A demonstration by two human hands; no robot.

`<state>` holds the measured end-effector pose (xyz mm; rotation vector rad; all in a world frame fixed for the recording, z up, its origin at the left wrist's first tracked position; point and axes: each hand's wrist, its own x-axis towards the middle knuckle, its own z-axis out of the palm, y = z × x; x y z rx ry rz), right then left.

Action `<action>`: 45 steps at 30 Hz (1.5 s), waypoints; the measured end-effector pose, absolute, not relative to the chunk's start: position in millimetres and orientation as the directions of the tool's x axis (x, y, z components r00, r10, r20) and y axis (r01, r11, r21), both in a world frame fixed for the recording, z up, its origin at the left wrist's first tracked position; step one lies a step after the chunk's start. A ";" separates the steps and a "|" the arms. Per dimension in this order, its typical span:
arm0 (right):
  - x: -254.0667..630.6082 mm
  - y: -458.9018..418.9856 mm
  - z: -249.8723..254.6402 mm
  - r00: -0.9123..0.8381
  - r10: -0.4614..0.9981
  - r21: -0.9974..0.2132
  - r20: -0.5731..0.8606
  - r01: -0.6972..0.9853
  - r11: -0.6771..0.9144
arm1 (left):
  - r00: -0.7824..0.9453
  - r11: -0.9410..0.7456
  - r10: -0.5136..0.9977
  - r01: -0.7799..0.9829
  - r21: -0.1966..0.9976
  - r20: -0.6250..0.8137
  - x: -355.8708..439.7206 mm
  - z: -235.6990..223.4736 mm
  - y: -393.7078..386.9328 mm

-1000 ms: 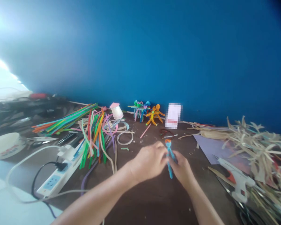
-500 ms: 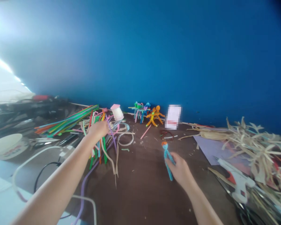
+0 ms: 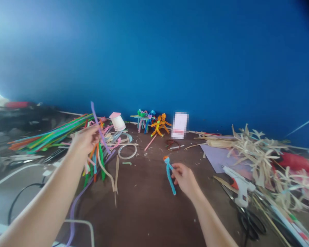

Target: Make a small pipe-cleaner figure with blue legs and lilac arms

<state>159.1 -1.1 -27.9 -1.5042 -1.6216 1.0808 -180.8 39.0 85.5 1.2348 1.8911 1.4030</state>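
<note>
My left hand is pinched on a purple pipe cleaner, which slants above a pile of colourful pipe cleaners. My right hand grips a light-blue pipe-cleaner figure with an orange-topped head, just over the brown table. Against the wall stand an orange pipe-cleaner figure, a yellow-orange one and a group of green, pink and blue ones. The fingertips of my left hand partly blend with the coloured strips behind them.
A white paper cup with a pink top stands behind the pile, near a clear ring. On the right lie a glue gun, black-handled scissors, a purple sheet and dried husk strips. A white cable runs at front left.
My left hand has risen and moved left, lifting the purple pipe cleaner upward. My right hand keeps the blue figure, now gripped by its side. The whole view has shifted slightly to the right.
</note>
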 end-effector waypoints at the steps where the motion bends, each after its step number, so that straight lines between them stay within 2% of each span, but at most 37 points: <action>1: 159.2 -1.7 -27.2 -0.117 0.991 -0.901 -0.066 0.434 -0.009 | -0.469 0.041 0.874 0.325 0.945 0.123 -172.4 95.4 33.1; 2: 159.7 -2.5 -25.8 -0.118 0.991 -0.900 -0.067 0.436 -0.009 | -0.441 0.000 0.891 0.238 0.971 0.108 -160.7 103.3 26.3; 3: 160.4 -3.5 -23.8 -0.116 0.992 -0.893 -0.056 0.451 0.002 | -0.346 -0.056 0.938 -0.042 0.998 0.038 -145.7 108.3 18.9; 4: 161.6 -4.4 -21.1 -0.099 0.995 -0.877 -0.023 0.480 0.028 | -0.246 -0.054 0.969 -0.269 0.961 -0.014 -127.9 110.0 10.9; 5: 163.1 -5.1 -18.0 -0.068 0.997 -0.853 0.034 0.518 0.064 | -0.147 -0.014 0.988 -0.395 0.919 -0.048 -108.1 107.9 2.8; 6: 164.9 -5.6 -14.5 -0.023 0.994 -0.826 0.106 0.554 0.101 | -0.059 0.019 0.997 -0.433 0.901 -0.050 -87.1 102.4 -4.8; 8: 169.0 -5.6 -7.4 0.081 0.970 -0.810 0.230 0.568 0.145 | 0.224 0.194 0.967 -0.324 0.926 -0.124 -45.9 83.6 -16.7; 9: 170.9 -5.4 -3.9 0.115 0.965 -0.841 0.235 0.521 0.143 | 0.305 0.260 0.936 -0.267 0.928 -0.174 -27.5 72.4 -20.2; 10: 172.5 -5.3 -0.6 0.118 0.974 -0.893 0.191 0.432 0.123 | 0.337 0.313 0.914 -0.238 0.919 -0.224 -11.5 61.2 -21.8; 12: 174.2 -6.1 4.8 -0.014 1.000 -0.979 0.026 0.201 0.028 | 0.319 0.342 0.911 -0.234 0.910 -0.260 12.3 42.5 -19.8; 15: 173.5 -9.0 9.3 -0.288 0.950 -0.993 -0.117 0.002 -0.122 | 0.171 0.200 0.972 -0.228 0.953 -0.163 29.0 27.4 -9.8; 17: 173.2 -10.0 10.1 -0.314 0.942 -0.991 -0.115 -0.032 -0.131 | 0.192 0.125 0.976 -0.126 0.984 -0.100 30.5 22.9 -2.4; 20: 176.2 -7.1 9.6 -0.194 0.980 -0.986 -0.046 -0.150 -0.076 | 0.212 -0.094 0.976 0.163 0.982 0.058 23.4 15.5 10.0; 22: 179.6 -3.0 9.4 -0.065 0.998 -0.967 -0.004 -0.256 -0.020 | 0.120 -0.255 0.967 0.438 0.862 0.225 15.3 8.2 20.7; 23: 181.2 -1.0 9.5 0.014 1.000 -0.955 0.011 -0.295 0.015 | 0.136 -0.273 0.962 0.559 0.783 0.239 11.1 4.5 26.5; 25: 183.2 1.8 10.2 0.185 0.982 -0.945 0.044 -0.312 0.102 | 0.232 -0.292 0.956 0.722 0.627 0.178 4.4 -1.3 37.0; 27: 183.9 2.2 10.9 0.357 0.926 -0.951 0.123 -0.225 0.213 | 0.323 -0.308 0.943 0.769 0.561 0.075 1.2 -3.8 44.1; 30: 184.1 0.0 10.4 0.473 0.822 -0.942 0.318 0.056 0.332 | 0.382 -0.295 0.924 0.764 0.573 -0.034 2.8 -2.7 46.9; 32: 184.6 -1.0 8.7 0.444 0.794 -0.910 0.416 0.209 0.359 | 0.398 -0.284 0.914 0.761 0.584 -0.074 5.7 -0.5 44.9; 34: 185.6 -0.8 6.7 0.376 0.808 -0.884 0.453 0.306 0.354 | 0.402 -0.274 0.910 0.762 0.587 -0.097 7.3 2.4 41.4; 38: 187.4 1.3 3.8 0.252 0.878 -0.856 0.408 0.440 0.272 | 0.429 -0.280 0.898 0.725 0.630 -0.095 2.3 10.6 32.8; 40: 188.3 2.8 1.9 0.189 0.914 -0.850 0.359 0.472 0.235 | 0.465 -0.249 0.882 0.599 0.761 -0.078 -1.5 13.8 26.9; 42: 189.4 4.8 -1.4 0.105 0.952 -0.840 0.286 0.506 0.196 | 0.451 -0.089 0.887 0.372 0.924 -0.096 -2.4 13.9 18.9; 43: 190.0 5.9 -3.4 0.066 0.969 -0.832 0.240 0.527 0.170 | 0.427 0.021 0.896 0.242 0.970 -0.125 -1.4 12.4 14.2; 45: 191.1 7.6 -6.7 0.020 0.987 -0.816 0.158 0.566 0.119 | 0.401 0.227 0.890 0.024 0.974 -0.217 3.1 7.1 4.7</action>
